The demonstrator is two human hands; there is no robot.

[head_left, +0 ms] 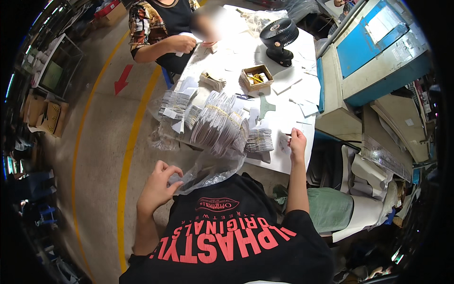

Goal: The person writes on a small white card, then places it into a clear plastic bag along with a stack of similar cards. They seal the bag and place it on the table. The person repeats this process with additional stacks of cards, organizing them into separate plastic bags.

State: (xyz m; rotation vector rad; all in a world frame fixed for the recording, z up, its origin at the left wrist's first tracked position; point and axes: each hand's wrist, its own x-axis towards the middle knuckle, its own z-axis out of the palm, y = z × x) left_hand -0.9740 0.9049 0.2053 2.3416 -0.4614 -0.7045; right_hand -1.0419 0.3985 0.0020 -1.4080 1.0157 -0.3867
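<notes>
My left hand [161,184] is curled, thumb and fingers closing on the edge of a clear plastic bag [215,169]. The bag lies under and in front of a large bundle of thin grey-white pieces [220,123], tied with a yellowish band, at the table's near edge. Over the table's near right corner, my right hand [297,143] pinches a small, thin dark object [288,135] whose kind I cannot make out. Smaller stacks of similar pieces stand on both sides of the bundle, a left stack [174,106] and a right stack [260,141].
On the white table [239,64] are a black fan [279,40], a small box [257,78] with yellow items and a grey-green flat piece [266,106]. Across it, a co-worker's hand [182,43] holds something white. A blue-and-cream machine [364,42] stands right; green fabric [328,208] lies nearer.
</notes>
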